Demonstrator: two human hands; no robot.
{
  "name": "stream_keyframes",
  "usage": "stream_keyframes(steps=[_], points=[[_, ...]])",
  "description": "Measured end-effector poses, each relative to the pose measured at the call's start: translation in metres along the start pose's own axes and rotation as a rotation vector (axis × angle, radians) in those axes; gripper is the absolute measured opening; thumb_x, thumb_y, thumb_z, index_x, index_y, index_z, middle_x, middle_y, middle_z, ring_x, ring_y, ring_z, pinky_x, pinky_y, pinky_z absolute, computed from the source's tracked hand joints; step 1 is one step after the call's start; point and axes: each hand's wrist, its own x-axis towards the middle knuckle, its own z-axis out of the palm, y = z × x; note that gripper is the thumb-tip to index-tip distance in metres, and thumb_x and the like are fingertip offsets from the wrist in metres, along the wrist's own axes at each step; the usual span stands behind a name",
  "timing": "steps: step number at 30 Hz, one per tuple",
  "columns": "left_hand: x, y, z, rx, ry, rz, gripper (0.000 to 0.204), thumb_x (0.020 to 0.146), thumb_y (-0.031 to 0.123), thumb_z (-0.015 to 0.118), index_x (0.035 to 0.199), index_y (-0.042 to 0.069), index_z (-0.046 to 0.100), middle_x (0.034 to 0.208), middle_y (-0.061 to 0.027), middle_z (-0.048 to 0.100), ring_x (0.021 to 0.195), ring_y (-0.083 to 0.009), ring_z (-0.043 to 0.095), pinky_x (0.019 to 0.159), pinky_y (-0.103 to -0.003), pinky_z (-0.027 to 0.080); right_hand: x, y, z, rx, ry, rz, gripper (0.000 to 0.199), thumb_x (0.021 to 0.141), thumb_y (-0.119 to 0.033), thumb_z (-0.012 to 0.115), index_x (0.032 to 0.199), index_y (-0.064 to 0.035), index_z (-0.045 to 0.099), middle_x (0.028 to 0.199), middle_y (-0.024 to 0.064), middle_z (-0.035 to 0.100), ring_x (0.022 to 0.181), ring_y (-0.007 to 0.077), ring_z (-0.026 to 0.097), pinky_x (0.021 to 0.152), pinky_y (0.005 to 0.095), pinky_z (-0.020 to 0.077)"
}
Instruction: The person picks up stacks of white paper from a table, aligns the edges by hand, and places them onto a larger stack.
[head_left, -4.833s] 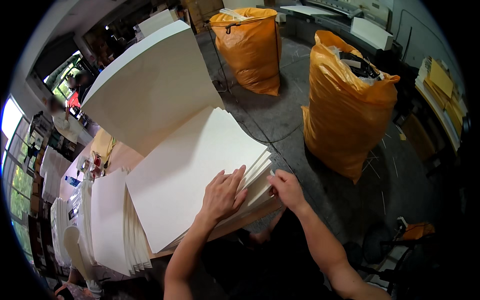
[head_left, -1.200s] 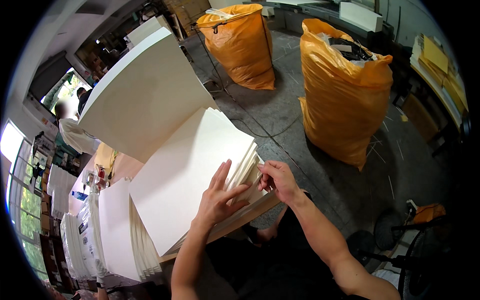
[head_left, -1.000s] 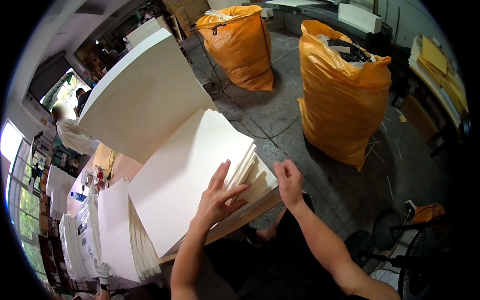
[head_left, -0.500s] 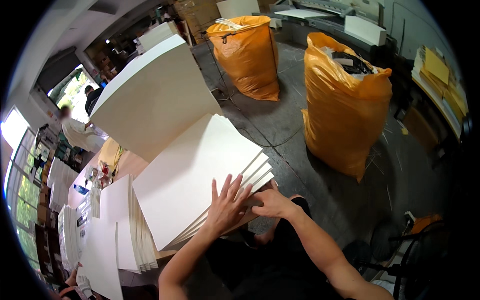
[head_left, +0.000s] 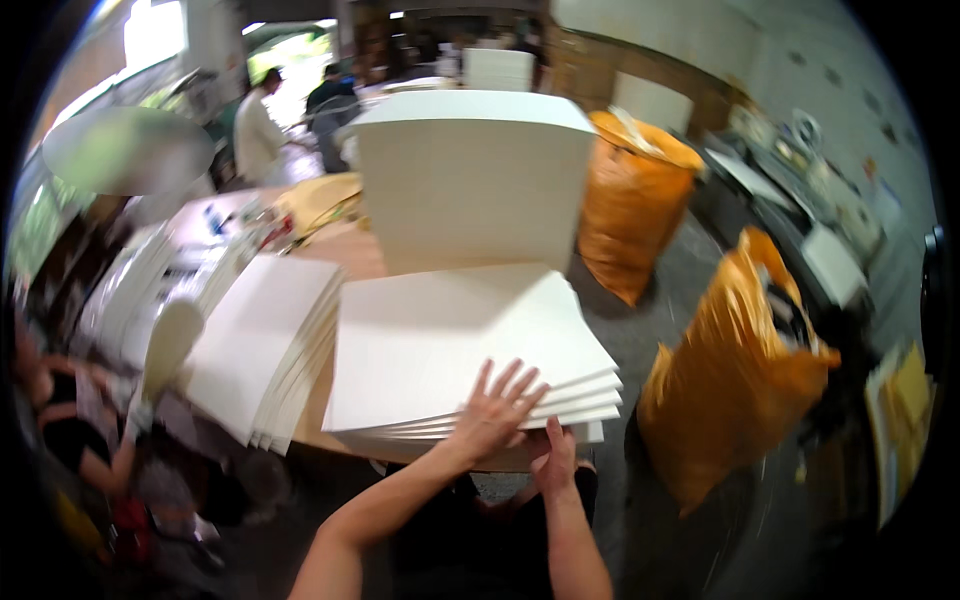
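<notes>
A stack of large white boards point(head_left: 440, 340) lies in front of me, its layers fanned at the near right corner. My left hand point(head_left: 497, 410) rests on the top board near that corner, fingers spread. Just right of it, my right hand point(head_left: 553, 462) is at the stack's near edge, thumb raised and apart from the fingers; its fingers are partly hidden and blurred. Behind the stack stands a taller block of white boards point(head_left: 480, 195) with a curved top. Another fanned pile of white boards point(head_left: 262, 335) lies to the left.
Two orange sacks, a far one point(head_left: 635, 210) and a near one point(head_left: 715, 400), stand on the floor at right. A co-worker's gloved hand point(head_left: 138, 415) holds a pale board at left. Wrapped bundles point(head_left: 130, 300) and yellow material point(head_left: 320, 205) lie on the table. Two people stand beyond.
My view has swung left, so the sacks appear farther right. My left hand stays spread on the top board. My right hand has turned, and its thumb now points up.
</notes>
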Motion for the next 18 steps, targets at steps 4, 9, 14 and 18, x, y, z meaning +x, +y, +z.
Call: stream_keyframes(steps=[4, 9, 14, 18], points=[[-0.049, 0.026, 0.0, -0.281, 0.18, -0.261, 0.075, 0.08, 0.026, 0.08, 0.148, 0.012, 0.052, 0.16, -0.0227, 0.039, 0.152, -0.0414, 0.032, 0.125, -0.058, 0.023, 0.006, 0.011, 0.014, 0.328, 0.043, 0.56, 0.056, 0.106, -0.039, 0.059, 0.147, -0.0025, 0.048, 0.145, 0.0099, 0.056, 0.13, 0.0249, 0.056, 0.111, 0.041, 0.045], [-0.154, 0.053, 0.006, -1.847, 0.383, -0.832, 0.046, 0.097, 0.029, 0.07, 0.134, 0.005, 0.061, 0.143, -0.0186, 0.059, 0.132, -0.0324, 0.059, 0.111, -0.045, 0.048, 0.017, 0.003, 0.049, 0.155, 0.295, 0.325, 0.04, 0.103, -0.028, 0.066, 0.135, -0.0055, 0.057, 0.13, 0.0101, 0.066, 0.121, 0.0284, 0.063, 0.1, 0.047, 0.0551], [-0.21, -0.051, -0.017, -2.396, 1.07, -0.479, 0.094, 0.088, 0.061, 0.072, 0.154, 0.004, 0.035, 0.156, -0.0167, 0.045, 0.148, -0.0347, 0.038, 0.122, -0.054, 0.032, 0.023, -0.016, 0.061, 0.052, 0.298, 0.322, 0.042, 0.106, -0.028, 0.06, 0.14, -0.0054, 0.052, 0.139, 0.0116, 0.06, 0.127, 0.0312, 0.059, 0.103, 0.052, 0.0539], [-0.246, -0.135, -0.045, -2.345, 0.811, -0.639, 0.109, 0.09, 0.075, 0.056, 0.155, -0.008, 0.03, 0.154, -0.0215, 0.047, 0.141, -0.0368, 0.048, 0.12, -0.053, 0.036, 0.021, -0.008, 0.036, 0.118, 0.358, 0.341, 0.042, 0.106, -0.028, 0.06, 0.141, -0.0052, 0.053, 0.138, 0.0115, 0.062, 0.126, 0.0317, 0.06, 0.104, 0.0536, 0.0543]])
